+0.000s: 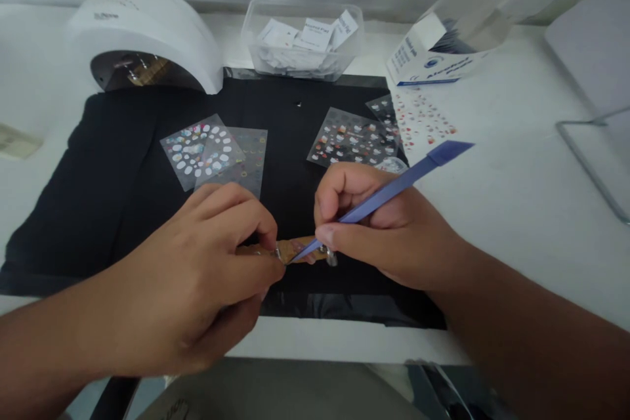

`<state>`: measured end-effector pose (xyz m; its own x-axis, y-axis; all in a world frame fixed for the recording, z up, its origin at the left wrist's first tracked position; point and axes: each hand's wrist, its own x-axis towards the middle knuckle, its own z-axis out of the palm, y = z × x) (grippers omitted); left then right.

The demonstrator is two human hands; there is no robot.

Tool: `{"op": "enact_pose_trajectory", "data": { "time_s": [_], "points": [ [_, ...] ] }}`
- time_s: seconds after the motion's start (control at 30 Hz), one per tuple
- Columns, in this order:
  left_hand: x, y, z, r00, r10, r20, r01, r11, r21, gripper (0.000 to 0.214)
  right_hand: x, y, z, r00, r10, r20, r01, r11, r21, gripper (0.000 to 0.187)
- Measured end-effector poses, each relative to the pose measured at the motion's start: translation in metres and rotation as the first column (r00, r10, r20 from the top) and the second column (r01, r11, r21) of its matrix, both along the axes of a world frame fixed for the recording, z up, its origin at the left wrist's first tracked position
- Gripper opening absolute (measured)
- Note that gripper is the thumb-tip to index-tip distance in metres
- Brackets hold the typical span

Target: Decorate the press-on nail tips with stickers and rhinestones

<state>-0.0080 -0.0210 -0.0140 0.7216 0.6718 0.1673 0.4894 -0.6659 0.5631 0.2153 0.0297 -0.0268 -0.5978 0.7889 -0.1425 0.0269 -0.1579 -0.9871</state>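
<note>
Near the front edge of the black mat (pixel 125 138), between two hands: a strip (pixel 298 249), slim, golden brown, running crosswise. Along its top, small silvery bits, with a pinkish patch toward the middle and a shiny, rounded silver-grey piece (pixel 331 256) at the right end. Fine detail too small to make out, and much of the left portion hidden behind fingers. On that left portion, the left hand (pixel 211 275), closed, with fingertips pinched about the strip beside one of the silvery bits. From the other side, the right hand (pixel 388 239), closed in a pen-like grip around a blue tool (pixel 388 198), long and tapering, with a broad slanted end up to the right and a fine point down at the strip, just beside the left fingertips. Whether actually touching, impossible to tell. Beyond the hands, clear sticker sheets to the left (pixel 201 151) and right (pixel 339 138), overlapping one another on the left. At the back, a white lamp (pixel 157 16), a clear tub (pixel 302 65) of white packets and an open white box (pixel 418 56) with blue lettering.
</note>
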Motion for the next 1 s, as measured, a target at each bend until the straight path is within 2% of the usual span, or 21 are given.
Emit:
{"op": "enact_pose_trajectory", "data": {
  "time_s": [0.23,0.5,0.73,1.0],
  "points": [
    [0.001,0.0,-0.002,1.0,-0.007,-0.024,0.007,1.0,0.019,0.019,0.0,0.003,-0.001,1.0,-0.011,0.008,0.011,0.999,0.033,0.014],
    [0.005,0.005,-0.005,1.0,0.012,-0.018,-0.012,0.999,0.034,0.043,0.006,0.013,-0.002,0.973,-0.19,-0.134,0.191,0.982,-0.004,0.017],
    [0.007,0.007,-0.007,0.999,0.014,-0.043,-0.014,1.0,0.009,0.038,0.008,0.015,0.001,0.946,-0.227,-0.234,0.234,0.972,0.002,0.021],
    [0.007,0.008,-0.008,0.999,0.004,-0.039,-0.003,1.0,0.018,0.033,0.011,0.016,0.004,0.936,-0.241,-0.256,0.254,0.967,0.019,0.02]
  ]
}}
